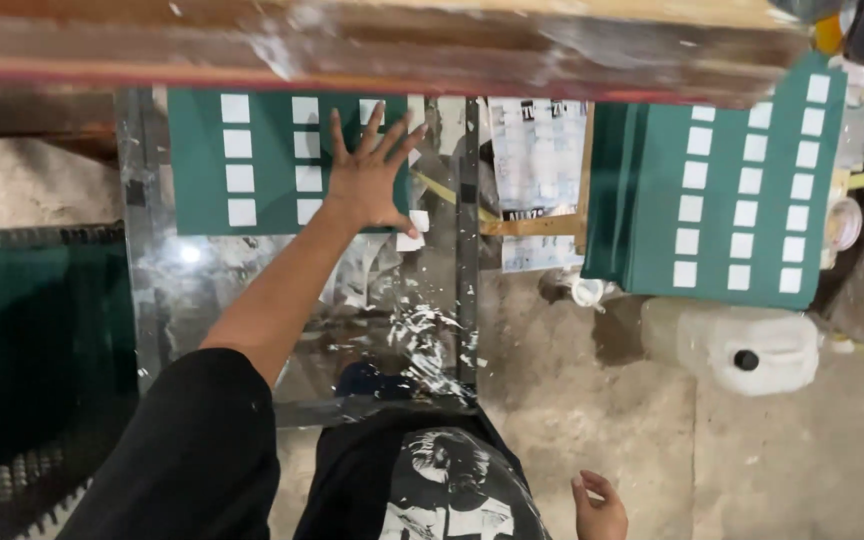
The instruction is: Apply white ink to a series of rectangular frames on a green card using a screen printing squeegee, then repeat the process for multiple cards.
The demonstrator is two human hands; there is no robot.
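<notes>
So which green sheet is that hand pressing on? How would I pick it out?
Find the glass-topped table in the middle. The green sheet lies flat at its far end, with the left hand spread on its right edge. Unlike the stack of green sheets on the right, it is single, and its white squares sit in fewer rows.

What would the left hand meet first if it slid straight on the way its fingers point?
Probably the wooden board beyond the green sheet that the left hand presses, though depth is unclear.

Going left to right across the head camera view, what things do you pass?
Dark green mesh panel → green sheet with white squares under the left hand → printed paper → stacked green sheets above a white plastic jug.
</notes>
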